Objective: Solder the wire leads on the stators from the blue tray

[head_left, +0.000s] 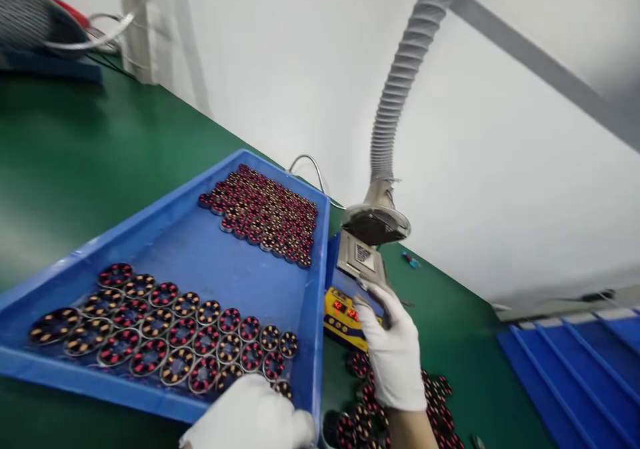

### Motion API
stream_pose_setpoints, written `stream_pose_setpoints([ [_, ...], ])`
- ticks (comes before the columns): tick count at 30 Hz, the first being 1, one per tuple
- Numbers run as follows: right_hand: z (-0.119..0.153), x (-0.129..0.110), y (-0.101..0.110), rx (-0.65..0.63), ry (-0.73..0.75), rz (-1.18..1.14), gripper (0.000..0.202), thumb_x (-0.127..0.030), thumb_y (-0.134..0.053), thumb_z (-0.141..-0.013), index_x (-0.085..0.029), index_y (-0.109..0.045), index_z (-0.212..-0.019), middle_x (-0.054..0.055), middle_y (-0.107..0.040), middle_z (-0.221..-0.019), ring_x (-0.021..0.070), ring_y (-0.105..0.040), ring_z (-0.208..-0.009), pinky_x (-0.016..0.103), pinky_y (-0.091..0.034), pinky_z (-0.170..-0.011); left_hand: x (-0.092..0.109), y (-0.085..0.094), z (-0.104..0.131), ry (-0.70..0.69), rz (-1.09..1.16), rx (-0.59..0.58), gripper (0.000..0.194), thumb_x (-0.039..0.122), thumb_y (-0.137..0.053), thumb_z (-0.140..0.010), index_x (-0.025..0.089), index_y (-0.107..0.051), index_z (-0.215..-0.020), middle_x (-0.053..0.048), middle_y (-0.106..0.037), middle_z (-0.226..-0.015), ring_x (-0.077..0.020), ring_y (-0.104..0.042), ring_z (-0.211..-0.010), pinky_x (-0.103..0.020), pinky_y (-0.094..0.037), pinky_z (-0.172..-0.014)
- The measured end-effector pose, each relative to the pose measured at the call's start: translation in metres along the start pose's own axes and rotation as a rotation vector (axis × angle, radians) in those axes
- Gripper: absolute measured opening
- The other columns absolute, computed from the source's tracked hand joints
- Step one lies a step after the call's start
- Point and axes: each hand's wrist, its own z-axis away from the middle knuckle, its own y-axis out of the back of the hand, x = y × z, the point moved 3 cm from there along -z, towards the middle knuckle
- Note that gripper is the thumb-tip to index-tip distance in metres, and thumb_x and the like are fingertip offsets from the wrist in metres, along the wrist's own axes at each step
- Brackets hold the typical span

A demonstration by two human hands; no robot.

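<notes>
My right hand (395, 355), in a white glove with greyed fingertips, reaches over a yellow-and-blue heating unit (343, 315) with red lit digits. Its thumb and forefinger are drawn together in front of the unit's metal top (356, 254); what they pinch, if anything, cannot be made out. My left hand (250, 415), also white-gloved, is at the near wall of a blue tray (200, 262), beside the closest row of rings. Its fingers are hidden below the back of the hand. Round motor stators (183, 332) with red or tan windings stand in rows inside the tray.
More stators (267, 215) are packed at the tray's far end. A loose heap of stators (440, 402) lies on the green table (465, 342) around my right wrist. A grey extraction hose (400, 82) hangs with its hood (377, 222) above the heating unit. Blue trays (575, 369) stand at right.
</notes>
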Motion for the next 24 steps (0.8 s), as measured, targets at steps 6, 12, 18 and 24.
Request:
stream_pose_setpoints([
  [6,0.079,0.079,0.041,0.001,-0.388,0.1,0.022,-0.04,-0.067,-0.066,-0.021,-0.07,-0.077,0.011,-0.067,-0.093,0.0304,-0.059,-0.09,0.051,-0.04,-0.09,0.009,0.014,-0.002,0.024,-0.166,-0.051,0.02,0.029,-0.051,-0.085,0.025,-0.059,-0.067,0.005,-0.066,-0.058,-0.0197,-0.063,-0.051,-0.028,-0.029,-0.048],
  [12,0.08,0.078,0.029,0.002,-0.407,0.057,0.015,-0.014,-0.073,-0.048,-0.027,-0.067,-0.053,0.009,-0.063,-0.083,0.0334,-0.051,-0.091,0.052,-0.033,-0.091,0.01,0.015,0.001,0.098,-0.133,-0.022,0.028,0.028,-0.041,-0.089,0.025,-0.058,-0.067,0.005,-0.065,-0.059,-0.0172,-0.063,-0.056,-0.026,-0.031,-0.052],
  [18,0.062,0.04,0.043,-0.018,-0.331,-0.281,0.012,-0.031,-0.072,-0.057,-0.022,-0.066,-0.061,0.008,-0.067,-0.078,0.0251,-0.06,-0.073,0.041,-0.048,-0.073,0.015,0.025,-0.004,0.203,-0.027,0.043,0.021,0.027,-0.044,-0.085,0.026,-0.063,-0.076,0.005,-0.065,-0.062,-0.0158,-0.061,-0.054,-0.023,-0.037,-0.05],
  [24,0.032,-0.022,0.059,0.004,-0.258,-1.081,0.05,-0.042,-0.081,-0.055,-0.031,-0.064,-0.101,0.004,-0.069,-0.091,0.0224,-0.065,-0.078,0.035,-0.053,-0.068,0.072,0.088,-0.032,-0.199,-0.183,0.771,0.05,0.024,-0.057,-0.073,0.018,-0.045,-0.121,-0.009,-0.062,-0.115,-0.0215,-0.061,-0.096,-0.031,-0.051,-0.079],
])
